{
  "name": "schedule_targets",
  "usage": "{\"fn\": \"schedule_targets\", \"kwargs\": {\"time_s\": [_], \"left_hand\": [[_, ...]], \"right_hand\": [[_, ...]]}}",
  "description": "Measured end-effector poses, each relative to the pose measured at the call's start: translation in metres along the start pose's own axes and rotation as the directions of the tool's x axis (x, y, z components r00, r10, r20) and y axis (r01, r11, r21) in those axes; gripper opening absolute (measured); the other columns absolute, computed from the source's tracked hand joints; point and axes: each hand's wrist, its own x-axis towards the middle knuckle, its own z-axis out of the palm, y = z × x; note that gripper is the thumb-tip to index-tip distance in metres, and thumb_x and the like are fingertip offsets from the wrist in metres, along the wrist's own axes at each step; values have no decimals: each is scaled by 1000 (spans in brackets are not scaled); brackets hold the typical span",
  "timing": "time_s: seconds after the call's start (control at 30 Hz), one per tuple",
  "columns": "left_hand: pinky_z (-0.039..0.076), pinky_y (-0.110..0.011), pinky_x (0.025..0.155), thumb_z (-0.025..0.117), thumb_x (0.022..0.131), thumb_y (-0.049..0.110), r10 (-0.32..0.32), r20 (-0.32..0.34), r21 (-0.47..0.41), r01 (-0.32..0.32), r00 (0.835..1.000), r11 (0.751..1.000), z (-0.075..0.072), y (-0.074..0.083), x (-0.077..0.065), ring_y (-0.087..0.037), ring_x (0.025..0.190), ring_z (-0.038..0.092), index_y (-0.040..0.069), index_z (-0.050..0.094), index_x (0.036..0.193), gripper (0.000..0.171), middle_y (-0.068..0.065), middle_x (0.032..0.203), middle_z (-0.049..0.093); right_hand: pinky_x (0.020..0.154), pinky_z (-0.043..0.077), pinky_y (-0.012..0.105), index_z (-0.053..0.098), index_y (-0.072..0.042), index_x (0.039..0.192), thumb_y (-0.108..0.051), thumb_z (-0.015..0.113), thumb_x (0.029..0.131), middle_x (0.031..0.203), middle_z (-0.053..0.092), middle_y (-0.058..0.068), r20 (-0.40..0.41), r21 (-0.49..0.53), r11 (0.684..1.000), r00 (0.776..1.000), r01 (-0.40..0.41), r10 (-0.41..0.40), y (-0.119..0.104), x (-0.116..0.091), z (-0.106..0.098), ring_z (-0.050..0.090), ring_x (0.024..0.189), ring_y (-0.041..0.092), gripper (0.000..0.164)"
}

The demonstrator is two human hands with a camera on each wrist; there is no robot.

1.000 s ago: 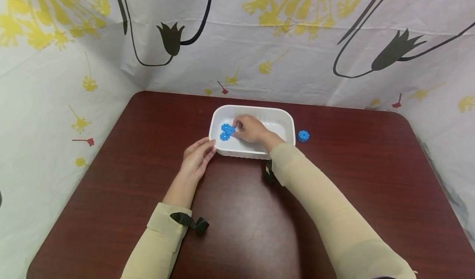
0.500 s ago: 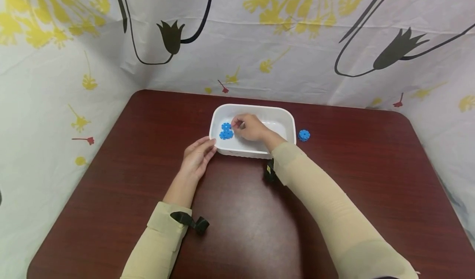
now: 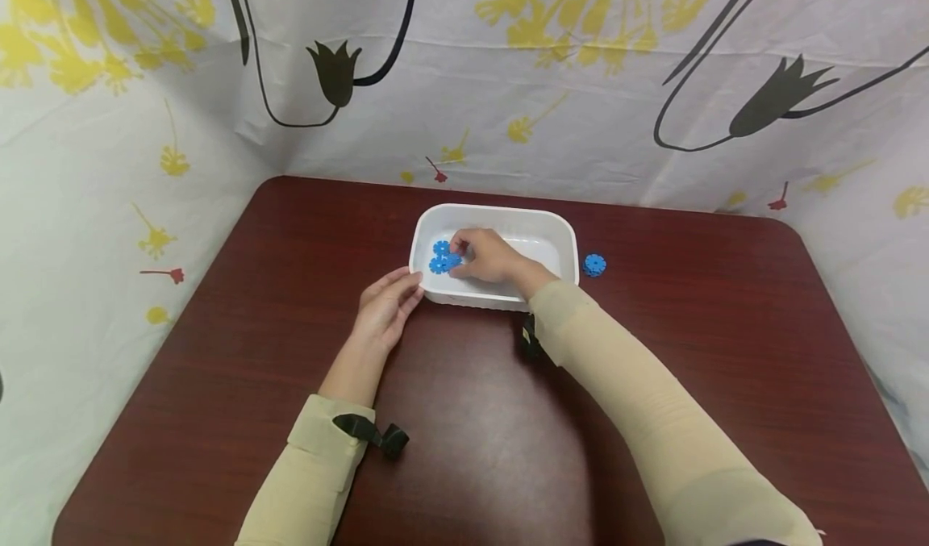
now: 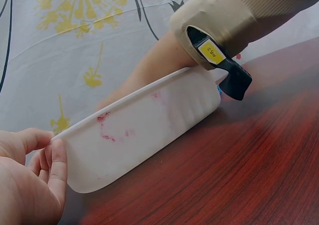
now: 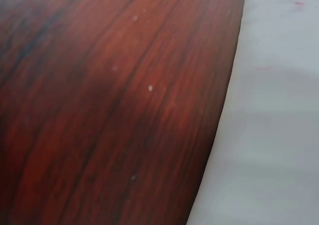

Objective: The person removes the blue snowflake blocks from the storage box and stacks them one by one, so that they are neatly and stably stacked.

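In the head view my right hand (image 3: 488,257) reaches inside a white plastic tub (image 3: 557,223). Its index finger and thumb pinch a blue snowflake disc (image 3: 455,260) by the edge. More blue discs (image 3: 440,247) of the same notched, flower-like shape lie together at the tub's left end, right against it. My left hand (image 3: 385,304) grips the tub's near left corner. The left wrist view shows that hand (image 4: 37,170) with thumb and fingers at the rim and the tub's outer wall (image 4: 139,130). The right hand itself is hidden in the right wrist view.
Just outside the tub's right end, a small stack of blue discs (image 3: 594,264) rests on the dark red wooden table (image 3: 479,417). A white patterned cloth (image 3: 450,86) hangs behind and at both sides. Black straps with small devices (image 3: 377,437) sit on the sleeves.
My right fingers have shifted a little inside the tub, and the thumb shows again at the discs. One disc now lies farther right, between the fingertips. The left hand stays put.
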Motion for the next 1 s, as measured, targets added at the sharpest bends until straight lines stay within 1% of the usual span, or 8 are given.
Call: {"fn": "schedule_targets", "kwargs": {"time_s": [0.07,0.13,0.3,0.5,0.67,0.83,1.0], "left_hand": [[60,-18,75,69,92,-4,3,-1,-1,-3,1000,1000,0,0,0,-10,76,62,4,63,105,17,-4,92,63],[60,-18,75,69,92,-5,9,-3,-1,-9,1000,1000,0,-1,0,-10,76,62,4,63,105,17,-5,93,63],[61,-18,75,69,92,-5,13,-6,4,-13,1000,1000,1,-2,-1,-10,76,63,4,63,105,17,-5,95,63],[61,-18,75,69,92,-4,13,-3,7,-13,1000,1000,1,-2,-1,-10,76,63,3,63,107,19,-5,95,63],[60,-18,76,69,92,-4,11,-2,12,-11,1000,1000,1,-2,-1,-10,76,63,2,61,112,22,-5,97,62],[60,-18,76,68,93,-4,9,0,11,-9,1000,1000,2,-1,-2,-10,76,62,2,60,114,23,-4,96,62],[60,-17,76,68,93,-3,4,-4,9,-4,1000,1000,2,0,-4,-9,76,62,3,60,114,23,-4,96,62]], "right_hand": [[91,49,34,61,-7,106,-13,83,86,102,65,9,-10,39,999,999,-32,32,1,-1,-1,58,94,22,30],[88,50,33,60,-7,109,-12,83,85,100,66,10,-15,69,996,998,-59,60,3,-1,-2,60,91,22,33],[80,52,29,62,-6,119,-12,85,83,100,66,10,5,97,991,996,-92,92,8,-1,-6,60,88,21,43],[83,54,28,67,0,118,-12,84,84,99,67,10,-3,101,991,996,-84,85,10,-1,-7,61,90,20,39],[86,55,30,69,0,118,-14,84,85,101,67,11,-11,103,991,996,-83,85,9,-3,-8,63,93,22,39],[83,56,32,70,-2,119,-16,84,85,105,69,11,-29,111,991,996,-79,82,6,-6,-12,64,95,23,39],[79,58,30,70,-3,119,-17,83,86,107,69,11,-54,125,990,996,-60,67,3,-9,-16,65,91,23,38]]}}
